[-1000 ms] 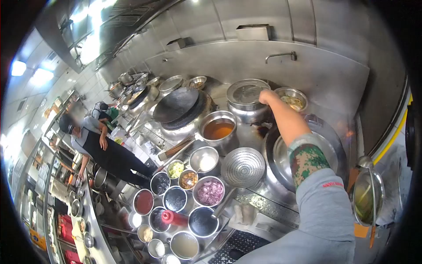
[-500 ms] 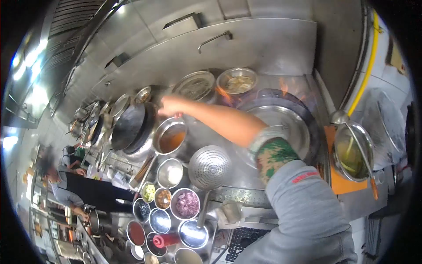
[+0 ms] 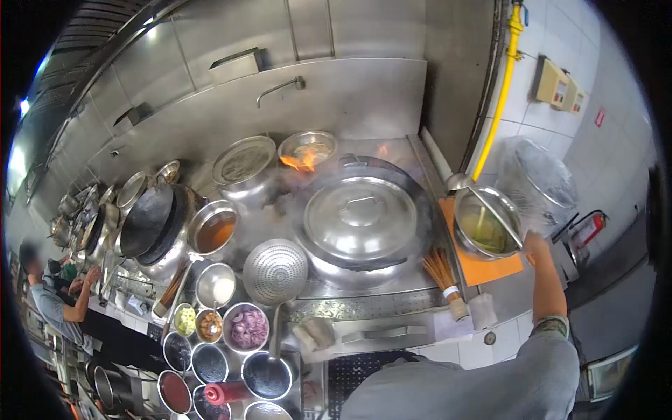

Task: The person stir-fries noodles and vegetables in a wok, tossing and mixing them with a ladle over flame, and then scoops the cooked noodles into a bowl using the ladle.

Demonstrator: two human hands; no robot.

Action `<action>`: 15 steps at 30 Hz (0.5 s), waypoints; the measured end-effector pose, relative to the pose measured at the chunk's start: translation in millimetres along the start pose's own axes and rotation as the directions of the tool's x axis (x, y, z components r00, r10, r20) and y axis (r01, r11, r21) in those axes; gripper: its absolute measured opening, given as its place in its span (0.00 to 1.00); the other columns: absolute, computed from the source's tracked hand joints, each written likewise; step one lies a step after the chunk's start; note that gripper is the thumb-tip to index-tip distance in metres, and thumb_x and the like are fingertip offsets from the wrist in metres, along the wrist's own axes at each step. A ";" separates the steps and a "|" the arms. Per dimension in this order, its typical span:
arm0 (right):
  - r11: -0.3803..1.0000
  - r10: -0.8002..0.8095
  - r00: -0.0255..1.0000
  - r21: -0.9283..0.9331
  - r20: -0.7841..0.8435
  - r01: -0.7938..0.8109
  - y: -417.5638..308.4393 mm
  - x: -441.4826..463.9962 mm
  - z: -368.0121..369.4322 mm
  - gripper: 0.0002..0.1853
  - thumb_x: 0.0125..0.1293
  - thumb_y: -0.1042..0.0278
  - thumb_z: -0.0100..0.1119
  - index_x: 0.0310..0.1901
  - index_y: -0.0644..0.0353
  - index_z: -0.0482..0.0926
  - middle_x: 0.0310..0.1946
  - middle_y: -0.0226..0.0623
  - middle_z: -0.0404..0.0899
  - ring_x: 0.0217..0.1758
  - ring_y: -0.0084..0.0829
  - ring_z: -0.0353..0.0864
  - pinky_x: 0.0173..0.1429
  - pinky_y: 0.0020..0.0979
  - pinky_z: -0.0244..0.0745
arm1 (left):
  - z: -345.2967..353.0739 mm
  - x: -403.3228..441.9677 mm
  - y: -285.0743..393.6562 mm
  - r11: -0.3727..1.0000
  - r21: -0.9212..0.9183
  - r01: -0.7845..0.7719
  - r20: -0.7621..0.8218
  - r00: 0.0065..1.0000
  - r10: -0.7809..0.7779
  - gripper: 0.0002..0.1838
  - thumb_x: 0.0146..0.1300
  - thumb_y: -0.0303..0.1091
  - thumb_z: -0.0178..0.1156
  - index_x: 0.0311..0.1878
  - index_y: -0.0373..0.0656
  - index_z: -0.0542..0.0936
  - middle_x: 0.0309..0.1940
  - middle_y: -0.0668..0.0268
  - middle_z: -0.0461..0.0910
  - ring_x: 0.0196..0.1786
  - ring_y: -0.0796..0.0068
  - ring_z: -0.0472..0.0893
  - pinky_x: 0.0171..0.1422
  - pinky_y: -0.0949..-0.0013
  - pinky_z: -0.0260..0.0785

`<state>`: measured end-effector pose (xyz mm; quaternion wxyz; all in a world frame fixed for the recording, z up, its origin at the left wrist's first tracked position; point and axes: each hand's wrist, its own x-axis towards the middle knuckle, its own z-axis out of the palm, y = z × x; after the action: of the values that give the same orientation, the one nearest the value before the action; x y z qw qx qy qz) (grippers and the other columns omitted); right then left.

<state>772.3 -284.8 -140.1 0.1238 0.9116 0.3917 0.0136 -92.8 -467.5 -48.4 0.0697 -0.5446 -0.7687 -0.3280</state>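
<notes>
My right hand (image 3: 536, 247) is closed around the handle end of a long steel ladle (image 3: 498, 215). The ladle lies across a steel bowl (image 3: 460, 222) with yellowish liquid and green pieces in it. Its cup rests by the bowl's far rim. Under the bowl is an orange board (image 3: 505, 268). To the left, a large wok (image 3: 425, 234) sits on the range with a domed steel lid (image 3: 334, 222) inside it. My left hand is not in view.
Flames (image 3: 299, 163) rise behind the wok. A bamboo brush (image 3: 439, 269) leans near the range's front edge. A perforated strainer (image 3: 276, 271) lies left, beside pots of ingredients such as chopped onion (image 3: 248, 330). Another person (image 3: 59, 304) stands at far left.
My right hand has swung from the pots on the left over to the ladle at the right and closed on its handle. The view has turned right, uncovering the lidded wok.
</notes>
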 end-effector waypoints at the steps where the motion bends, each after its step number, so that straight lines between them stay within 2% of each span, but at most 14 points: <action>1: 1.000 0.024 0.995 0.001 0.097 -0.024 11.5 -15.6 6.9 0.20 0.66 0.63 0.58 0.55 0.65 0.78 0.54 0.58 0.85 0.58 0.57 0.85 0.62 0.52 0.80 | 6.9 8.9 7.2 0.996 -0.009 -0.090 -0.030 0.996 0.090 0.14 0.73 0.26 0.64 0.59 0.33 0.84 0.51 0.51 0.87 0.52 0.58 0.87 0.54 0.63 0.79; 4: 0.996 0.032 0.997 0.088 -0.069 -0.026 25.7 -11.2 48.7 0.20 0.62 0.67 0.60 0.55 0.63 0.79 0.46 0.56 0.87 0.53 0.61 0.86 0.54 0.54 0.81 | 6.1 20.7 39.7 0.993 -0.027 0.112 0.084 0.990 -0.109 0.15 0.74 0.27 0.62 0.61 0.34 0.83 0.52 0.51 0.87 0.54 0.58 0.87 0.57 0.60 0.78; 7: 0.965 0.011 0.985 0.259 -0.174 0.035 12.9 -28.2 13.8 0.19 0.63 0.66 0.61 0.54 0.64 0.79 0.37 0.54 0.87 0.44 0.56 0.89 0.50 0.52 0.81 | 11.3 21.5 44.7 0.983 -0.179 0.048 0.065 0.997 -0.037 0.17 0.74 0.27 0.62 0.63 0.34 0.81 0.53 0.51 0.87 0.56 0.56 0.86 0.61 0.59 0.76; 8: 0.922 -0.040 0.990 0.377 -0.136 0.089 4.0 -32.5 5.8 0.18 0.63 0.66 0.62 0.53 0.64 0.79 0.34 0.50 0.86 0.39 0.51 0.88 0.45 0.50 0.81 | 10.4 20.3 42.6 0.990 -0.142 0.005 0.047 0.999 0.001 0.17 0.74 0.27 0.62 0.63 0.34 0.81 0.53 0.51 0.87 0.56 0.56 0.86 0.61 0.60 0.76; 10: 0.788 -0.169 0.983 0.589 -0.077 0.182 -17.3 -38.0 -13.3 0.16 0.64 0.66 0.63 0.51 0.63 0.79 0.27 0.43 0.83 0.30 0.41 0.85 0.36 0.45 0.81 | 7.7 13.0 37.0 0.996 -0.061 -0.065 0.017 0.998 0.066 0.16 0.75 0.27 0.61 0.63 0.34 0.81 0.53 0.51 0.87 0.57 0.56 0.86 0.60 0.61 0.76; 12: 0.552 -0.273 0.960 0.827 0.059 0.106 -77.4 -62.8 -68.1 0.18 0.66 0.63 0.67 0.54 0.60 0.77 0.23 0.35 0.76 0.16 0.29 0.74 0.21 0.35 0.71 | 11.5 6.9 37.1 0.994 -0.098 -0.048 -0.044 0.998 0.044 0.15 0.74 0.26 0.62 0.60 0.34 0.83 0.53 0.51 0.87 0.55 0.55 0.86 0.58 0.61 0.76; 14: 0.279 -0.515 0.857 0.938 -0.036 0.207 -151.0 -101.0 -147.3 0.23 0.71 0.69 0.61 0.67 0.59 0.71 0.20 0.27 0.69 0.16 0.22 0.68 0.19 0.30 0.65 | 9.1 -0.9 37.6 0.997 -0.079 0.010 -0.044 0.999 -0.014 0.12 0.72 0.25 0.62 0.56 0.35 0.85 0.51 0.52 0.87 0.51 0.55 0.85 0.54 0.62 0.75; 15: 0.166 -0.569 0.817 0.961 -0.089 0.221 -187.0 -109.4 -171.4 0.28 0.72 0.72 0.59 0.72 0.58 0.66 0.21 0.27 0.69 0.16 0.21 0.68 0.19 0.30 0.65 | 4.7 0.2 43.1 1.000 -0.015 -0.006 -0.025 1.000 0.005 0.13 0.71 0.24 0.63 0.56 0.36 0.85 0.49 0.53 0.88 0.48 0.56 0.85 0.52 0.62 0.74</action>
<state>542.7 -202.4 -10.4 -0.3831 0.6547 0.5235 -0.3880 -53.6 -456.4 -33.5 0.0759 -0.5431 -0.7638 -0.3403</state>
